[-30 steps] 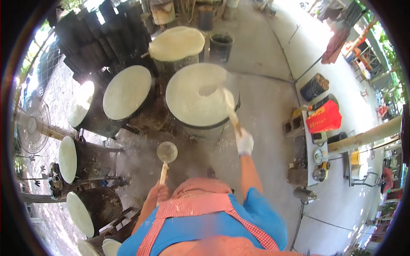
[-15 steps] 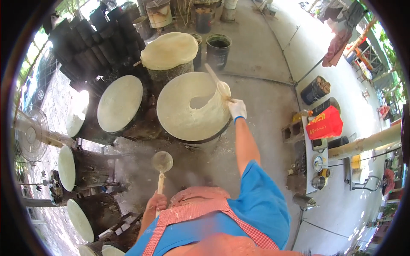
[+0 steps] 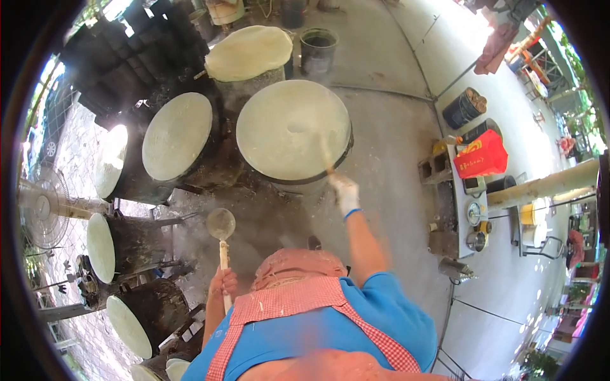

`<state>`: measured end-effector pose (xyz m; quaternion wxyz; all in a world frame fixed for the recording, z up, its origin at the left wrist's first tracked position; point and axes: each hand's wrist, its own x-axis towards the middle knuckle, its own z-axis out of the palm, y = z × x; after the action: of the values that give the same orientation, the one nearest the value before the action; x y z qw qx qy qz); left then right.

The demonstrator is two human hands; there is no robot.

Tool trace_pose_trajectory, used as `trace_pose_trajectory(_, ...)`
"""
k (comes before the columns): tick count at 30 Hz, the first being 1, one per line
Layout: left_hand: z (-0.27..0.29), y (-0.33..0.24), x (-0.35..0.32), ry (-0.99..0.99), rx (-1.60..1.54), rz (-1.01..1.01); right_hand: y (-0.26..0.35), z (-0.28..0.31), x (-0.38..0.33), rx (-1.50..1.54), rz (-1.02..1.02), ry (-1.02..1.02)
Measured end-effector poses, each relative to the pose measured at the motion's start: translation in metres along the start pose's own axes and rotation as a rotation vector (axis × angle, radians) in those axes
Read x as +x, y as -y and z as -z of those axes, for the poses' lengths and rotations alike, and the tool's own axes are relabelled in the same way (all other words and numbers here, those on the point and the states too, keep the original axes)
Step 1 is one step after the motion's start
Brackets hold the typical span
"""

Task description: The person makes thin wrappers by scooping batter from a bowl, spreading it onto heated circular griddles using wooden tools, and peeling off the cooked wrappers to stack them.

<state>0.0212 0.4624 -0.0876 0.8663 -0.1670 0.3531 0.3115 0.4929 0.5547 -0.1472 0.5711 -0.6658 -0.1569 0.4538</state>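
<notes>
While the right hand (image 3: 345,192), white-gloved, sits just right of centre frame with fingers closed round a light-handled tool (image 3: 326,153), the bare left hand (image 3: 222,282), lower left of centre, is wrapped on the handle of a ladle (image 3: 220,223). Tool's long axis runs up and slightly left from the right hand, far end over the pale round top (image 3: 273,145) of the big drum (image 3: 305,188), upper centre; far end blurred, contact can't be told. That top lies up-left of the right hand, clearly the nearer one; left hand well apart, lower in frame. Ladle near vertical in frame, bowl at its upper end, apart from the drum. Further out: second pale disc (image 3: 177,136) left of the drum, sheet-covered drum (image 3: 249,52) at top, dark bucket (image 3: 318,54) just right of that.
</notes>
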Motion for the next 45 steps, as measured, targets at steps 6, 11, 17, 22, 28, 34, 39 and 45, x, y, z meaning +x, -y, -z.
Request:
trace_pose_trajectory(6, -0.015, 0.016, -0.028, 0.155, -0.281, 0.076, 0.015, 0.014, -0.023, -0.454, 0.212, 0.023)
trace_pose_trajectory(11, -0.009, 0.006, -0.013, 0.175, -0.365, 0.176, 0.024, 0.023, 0.071, -0.922, 0.650, -0.313)
trace_pose_trajectory(17, -0.028, -0.028, -0.002, 0.448, 0.445, -0.226, 0.055, 0.048, 0.009, -1.446, 0.853, -0.013)
trace_pose_trajectory(22, -0.123, -0.068, 0.103, 0.087, 0.073, 0.077, 0.022, 0.031, -0.010, -1.332, 0.730, -0.261)
trace_pose_trajectory(28, -0.215, -0.029, 0.141, 0.008, 0.653, -0.344, -0.001, 0.047, -0.053, -1.420, 0.585, -0.400)
trace_pose_trajectory(34, -0.212, -0.001, 0.194, -0.019, 0.550, -0.176, -0.049, -0.025, -0.116, -1.234, 0.583, -0.252)
trace_pose_trajectory(39, -0.147, -0.034, 0.061, 0.005, 0.692, -0.308, -0.027, -0.040, -0.153, -0.920, 0.925, -0.187)
trace_pose_trajectory(45, -0.105, -0.098, 0.046, 0.104, 0.179, 0.121, -0.037, -0.122, -0.169, -1.016, 0.762, -0.079)
